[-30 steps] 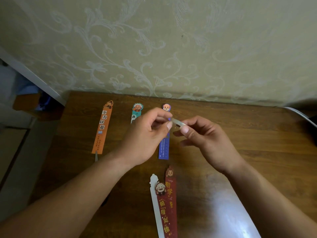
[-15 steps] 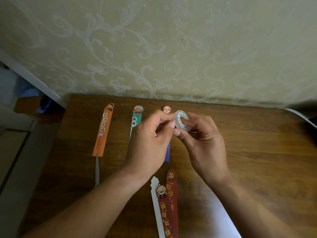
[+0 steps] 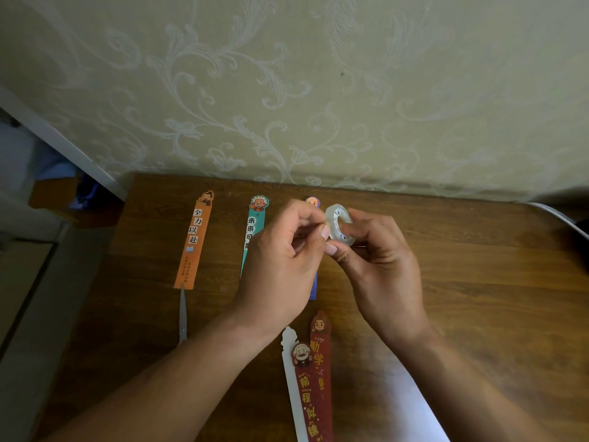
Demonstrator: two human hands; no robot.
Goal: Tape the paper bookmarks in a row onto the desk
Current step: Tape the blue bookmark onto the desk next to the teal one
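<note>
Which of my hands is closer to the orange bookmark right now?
Left. The left hand hovers to the right of the orange bookmark, partly covering the teal bookmark; the right hand is farther right, gripping the tape roll.

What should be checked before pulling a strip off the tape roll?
1. Grip: right hand holds roll, ok.
2. Pick: left hand pinches at roll's edge, ok.
3. Tape end lifted free: cannot tell.
4. Cutter: scissors on desk below orange bookmark, ok.
5. Row: orange bookmark, teal bookmark, blue bookmark side by side, ok; taped down, cannot tell.
6. Stock: red bookmark and white bookmark at front edge, ok.
</note>
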